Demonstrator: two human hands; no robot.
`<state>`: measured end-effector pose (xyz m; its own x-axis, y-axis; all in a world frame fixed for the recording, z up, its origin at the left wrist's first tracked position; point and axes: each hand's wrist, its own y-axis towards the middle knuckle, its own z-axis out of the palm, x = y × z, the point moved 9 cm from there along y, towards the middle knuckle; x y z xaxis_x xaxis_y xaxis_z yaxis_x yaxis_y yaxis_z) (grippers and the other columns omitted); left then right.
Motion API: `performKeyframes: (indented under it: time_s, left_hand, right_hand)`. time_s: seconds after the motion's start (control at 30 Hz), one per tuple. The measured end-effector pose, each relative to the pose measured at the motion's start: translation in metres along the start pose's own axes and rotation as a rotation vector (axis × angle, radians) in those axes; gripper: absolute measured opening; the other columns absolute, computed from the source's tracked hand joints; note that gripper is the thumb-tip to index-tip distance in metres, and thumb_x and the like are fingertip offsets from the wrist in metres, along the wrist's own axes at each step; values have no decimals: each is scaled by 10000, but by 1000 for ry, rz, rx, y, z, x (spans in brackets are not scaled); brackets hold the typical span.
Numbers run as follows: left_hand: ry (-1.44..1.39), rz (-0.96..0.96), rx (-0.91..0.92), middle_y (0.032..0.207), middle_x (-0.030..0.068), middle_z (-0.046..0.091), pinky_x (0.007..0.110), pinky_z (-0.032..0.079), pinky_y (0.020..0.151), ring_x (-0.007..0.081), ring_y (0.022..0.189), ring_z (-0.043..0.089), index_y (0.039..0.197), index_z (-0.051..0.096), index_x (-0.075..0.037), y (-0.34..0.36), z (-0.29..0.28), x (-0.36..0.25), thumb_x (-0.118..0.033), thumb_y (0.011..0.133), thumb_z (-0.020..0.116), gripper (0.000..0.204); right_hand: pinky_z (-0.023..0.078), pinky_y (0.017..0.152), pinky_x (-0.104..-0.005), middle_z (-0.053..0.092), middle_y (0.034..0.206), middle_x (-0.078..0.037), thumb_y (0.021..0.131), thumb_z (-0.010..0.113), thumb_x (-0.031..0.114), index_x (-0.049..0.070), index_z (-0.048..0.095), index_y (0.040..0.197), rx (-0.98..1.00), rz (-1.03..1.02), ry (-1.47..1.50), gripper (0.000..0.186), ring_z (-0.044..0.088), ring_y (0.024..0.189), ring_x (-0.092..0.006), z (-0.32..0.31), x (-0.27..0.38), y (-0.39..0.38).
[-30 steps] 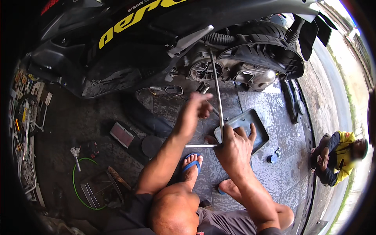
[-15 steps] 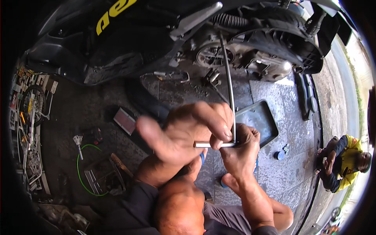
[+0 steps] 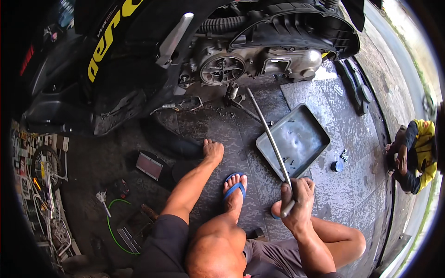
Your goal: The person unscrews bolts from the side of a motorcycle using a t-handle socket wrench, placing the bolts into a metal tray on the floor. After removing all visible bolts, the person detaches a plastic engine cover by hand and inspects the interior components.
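Note:
My right hand (image 3: 300,201) is closed around the short end of an L-shaped wrench (image 3: 270,132). Its long steel shaft slants up and left across the edge of a grey tray (image 3: 323,153), and its tip is in the air below the scooter's engine (image 3: 259,64). A round finned part (image 3: 222,69) is exposed on that engine. Off to the left, my left hand (image 3: 213,152) has curled fingers at the end of a black curved piece (image 3: 174,142) on the floor. What lies under those fingers is hidden.
Several small bolts lie in the tray. A blue cap (image 3: 337,166) is right of it, and a long black cover (image 3: 356,88) lies farther back. An air filter panel (image 3: 149,166) and a green cable (image 3: 110,225) are at left. Another person (image 3: 417,153) sits at far right.
Both hands were together on the wrench. My left hand has let go and moved down to the black curved piece; my right hand has lowered the wrench away from the engine.

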<state>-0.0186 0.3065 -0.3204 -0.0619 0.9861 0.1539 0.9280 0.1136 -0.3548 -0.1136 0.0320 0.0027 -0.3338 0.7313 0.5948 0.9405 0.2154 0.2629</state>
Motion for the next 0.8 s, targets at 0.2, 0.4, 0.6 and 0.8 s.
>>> performKeyframes:
  time_s: [0.2,0.4,0.6,0.8]
  left_hand:
    - [-1046,-33,36,834,90,696,352,471,581,196,663,623,831,686,-79,-2,-47,8,-224,848,528,216]
    - [-2352,-218,143,668,24,556,254,327,440,109,507,427,817,576,-96,3,-187,-42,-285,825,524,196]
    - [-2396,-36,152,822,40,591,197,289,377,71,500,394,900,596,-77,8,-237,-57,-245,811,609,191]
    - [-2261,-95,142,767,49,602,196,346,371,71,470,443,877,618,-68,3,-240,-88,-208,835,604,146]
  right_hand:
    - [413,761,-419,562,724,-157,910,589,133,-26,610,872,-21,264,350,165,530,720,-329,7,-38,-50]
    - [405,837,-407,552,698,-118,910,587,115,-23,627,885,-37,275,378,146,521,755,-267,5,-51,-63]
    - [433,692,-471,616,763,-159,856,674,146,25,627,877,-177,182,347,131,582,735,-360,1,-57,-60]
    - [420,726,-395,606,756,-134,881,651,169,12,637,897,-247,55,331,158,588,716,-309,-19,-73,-61]
